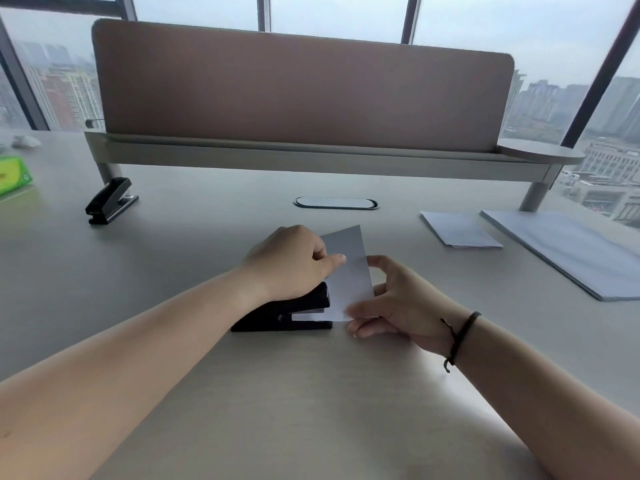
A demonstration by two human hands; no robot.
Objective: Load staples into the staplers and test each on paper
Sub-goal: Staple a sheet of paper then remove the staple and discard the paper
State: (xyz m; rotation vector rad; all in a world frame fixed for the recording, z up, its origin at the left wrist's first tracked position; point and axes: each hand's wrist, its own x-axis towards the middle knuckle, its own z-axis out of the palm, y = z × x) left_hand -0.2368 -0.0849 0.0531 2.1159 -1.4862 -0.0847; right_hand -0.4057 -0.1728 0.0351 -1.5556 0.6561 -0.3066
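A black stapler (287, 315) rests on the desk at the centre. My left hand (294, 261) lies over its top, fingers curled, thumb touching a small white paper slip (349, 271). The slip's lower corner is inside the stapler's mouth. My right hand (391, 303) pinches the slip's lower right edge between thumb and fingers. A second black stapler (110, 201) stands at the far left, apart from both hands.
A folded white sheet (459, 230) and a stack of paper (568, 251) lie at the right. A green box (12, 174) sits at the left edge. A desk divider with a shelf (311, 157) spans the back, with a cable port (335, 203) below it.
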